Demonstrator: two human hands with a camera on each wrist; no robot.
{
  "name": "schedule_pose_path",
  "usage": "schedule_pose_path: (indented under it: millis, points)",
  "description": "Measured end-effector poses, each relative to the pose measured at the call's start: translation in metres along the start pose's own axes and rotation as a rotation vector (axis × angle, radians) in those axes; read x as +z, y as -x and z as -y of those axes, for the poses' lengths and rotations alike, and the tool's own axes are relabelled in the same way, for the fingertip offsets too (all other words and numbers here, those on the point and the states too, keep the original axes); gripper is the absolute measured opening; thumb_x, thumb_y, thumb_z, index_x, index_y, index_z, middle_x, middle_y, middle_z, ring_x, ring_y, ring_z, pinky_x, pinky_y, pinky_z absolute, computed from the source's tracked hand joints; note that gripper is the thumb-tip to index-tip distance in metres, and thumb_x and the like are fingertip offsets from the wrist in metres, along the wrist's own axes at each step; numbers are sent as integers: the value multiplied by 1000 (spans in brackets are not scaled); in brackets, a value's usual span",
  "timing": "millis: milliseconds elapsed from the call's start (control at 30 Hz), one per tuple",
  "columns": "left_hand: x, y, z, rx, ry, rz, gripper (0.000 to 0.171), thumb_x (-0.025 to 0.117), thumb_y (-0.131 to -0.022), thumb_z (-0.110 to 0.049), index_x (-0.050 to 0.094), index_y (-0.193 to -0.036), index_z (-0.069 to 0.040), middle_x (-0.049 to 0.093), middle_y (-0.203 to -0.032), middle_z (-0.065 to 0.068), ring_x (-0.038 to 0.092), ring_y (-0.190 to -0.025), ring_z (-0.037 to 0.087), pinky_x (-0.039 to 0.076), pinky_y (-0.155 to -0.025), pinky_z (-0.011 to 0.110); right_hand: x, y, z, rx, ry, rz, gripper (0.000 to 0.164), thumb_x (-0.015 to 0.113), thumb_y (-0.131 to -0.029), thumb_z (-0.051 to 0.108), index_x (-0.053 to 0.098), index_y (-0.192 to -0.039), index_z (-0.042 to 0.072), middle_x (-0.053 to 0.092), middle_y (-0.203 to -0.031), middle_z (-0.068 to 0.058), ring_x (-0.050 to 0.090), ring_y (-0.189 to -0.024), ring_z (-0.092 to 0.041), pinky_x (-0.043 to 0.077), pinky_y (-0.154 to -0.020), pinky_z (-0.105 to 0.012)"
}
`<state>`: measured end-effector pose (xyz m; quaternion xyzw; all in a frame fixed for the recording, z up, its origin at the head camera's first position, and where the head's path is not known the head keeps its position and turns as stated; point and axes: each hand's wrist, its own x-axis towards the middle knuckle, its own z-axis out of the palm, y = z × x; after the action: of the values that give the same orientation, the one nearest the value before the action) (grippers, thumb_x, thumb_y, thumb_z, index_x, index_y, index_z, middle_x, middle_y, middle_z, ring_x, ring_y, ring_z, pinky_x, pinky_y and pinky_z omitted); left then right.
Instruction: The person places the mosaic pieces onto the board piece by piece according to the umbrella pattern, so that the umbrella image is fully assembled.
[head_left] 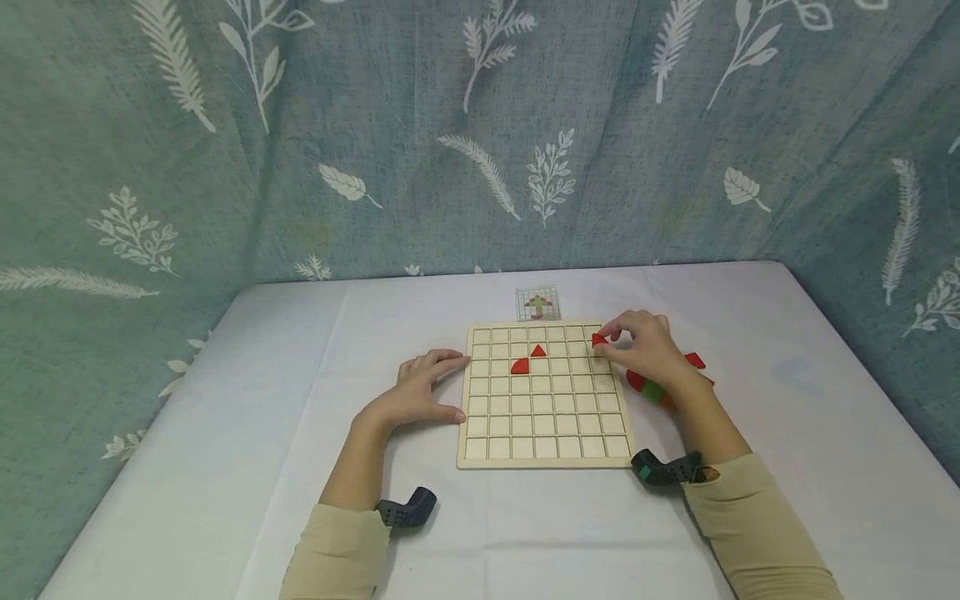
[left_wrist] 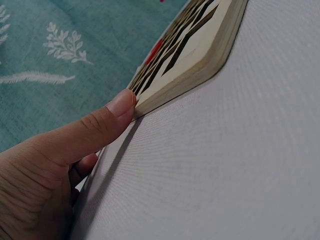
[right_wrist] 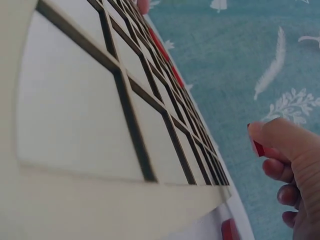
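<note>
A pale wooden grid board (head_left: 546,463) lies flat on the white cloth, divided into rows of square cells. My left hand (head_left: 411,393) rests at its left side, thumb and fingertips against the edge. In the left wrist view the thumb (left_wrist: 121,103) touches the board's side. Between thumb and fingers, my right hand (head_left: 647,348) pinches a small red block (head_left: 597,340) over the board's upper right corner. The right wrist view shows that red block (right_wrist: 258,146) raised at the fingertips. Two red pieces sit in cells: a triangle (head_left: 538,351) and a rounded-corner piece (head_left: 520,367).
Behind the board lies a small pattern card (head_left: 537,303) with a coloured figure on a grid. Loose pieces, including a green block (head_left: 652,391) and a red block (head_left: 695,360), lie right of the board, partly under the right forearm. A leaf-print curtain (head_left: 420,167) stands behind the table.
</note>
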<state>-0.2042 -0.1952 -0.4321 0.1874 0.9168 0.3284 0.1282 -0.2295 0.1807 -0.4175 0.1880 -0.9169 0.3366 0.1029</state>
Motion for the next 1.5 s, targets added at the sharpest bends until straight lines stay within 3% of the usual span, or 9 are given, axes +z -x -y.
schedule_pose_path:
  millis: [800,1067,1500]
  points:
    - [2,1,1,-13,4,4,91,83,-64,-46,43,-143,-26,34,-146,-2,15,-138,29,14,-108,57,28,-4,31,-142,19,76,25,79,-76,27,72,-93,10,64,-81,1,52,-81,-20,29,-83,-45]
    - [2,-1,1,8,-9,5,90,83,-65,-44,43,-143,-25,35,-146,0,19,-137,29,10,-109,52,35,-2,34,-117,77,102,23,77,-78,29,72,-92,12,66,-85,0,53,-87,-21,29,-81,-44]
    - [0,-2,2,18,-14,-3,91,84,-64,-45,43,-143,-24,35,-145,1,19,-137,29,13,-108,53,40,-2,34,-119,118,115,24,75,-80,30,73,-97,12,67,-94,-2,55,-92,-24,31,-81,-43]
